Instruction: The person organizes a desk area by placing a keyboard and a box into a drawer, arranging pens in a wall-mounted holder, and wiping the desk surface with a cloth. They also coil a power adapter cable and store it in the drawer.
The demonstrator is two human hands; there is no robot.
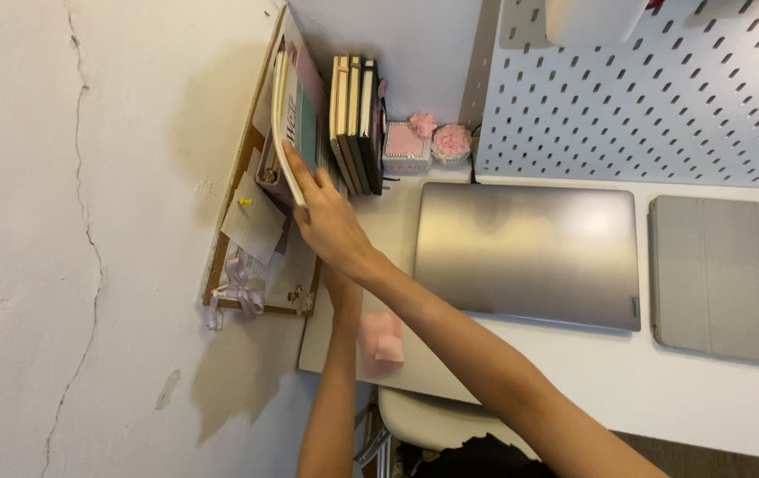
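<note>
The right hand reaches across to the far left corner of the bench, its fingers laid flat and grasping the edge of a thin pale notebook that leans tilted against the wall there. The left hand sits underneath the right forearm, mostly covered by it, so I cannot tell whether it is clenched or released; only its wrist and forearm show, coming up from the near edge of the bench.

Just beside the notebook, towards the right, three dark-spined books stand nearly upright along the back edge. Next to them sits a small pink box with two pink flower-shaped trinkets touching it. Left of the hands, a cork board leans against the cracked wall, with paper notes, a yellow pin and a lilac ribbon on it.

A pink sticky-note block lies near the left edge of the bench, between the two forearms. Farther right, a closed silver laptop lies flat in the middle, and a grey tablet case lies near the right edge. A white pegboard rises behind them.
</note>
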